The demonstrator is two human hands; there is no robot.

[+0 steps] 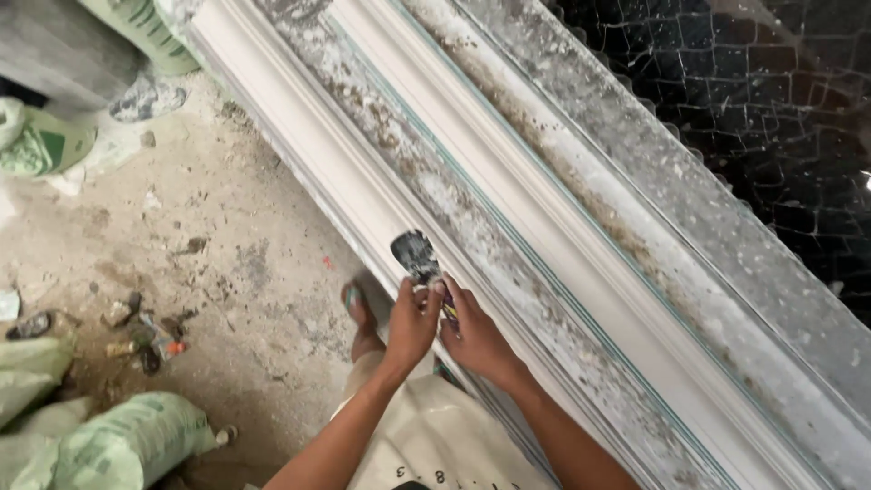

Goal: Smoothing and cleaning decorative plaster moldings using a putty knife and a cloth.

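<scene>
Close below you, both your hands grip one scraper (419, 259): your left hand (413, 322) and right hand (476, 340) are closed round its handle, the plaster-caked blade lying flat on the white moulding (581, 236). Just left of your hands, your sandalled foot (358, 308) stands on the dusty floor (227, 254). Green sacks (127, 445) lie at lower left, another (41, 145) farther off. Beyond the moulding runs a black tiled surface (780, 118).

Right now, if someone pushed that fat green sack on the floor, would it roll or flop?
The green sack would probably slump, not roll: it lies bulging and creased on the dusty floor. It looks stuffed full, so likely heavy. Its woven-looking skin seems soft, so it should dent when pushed.
</scene>
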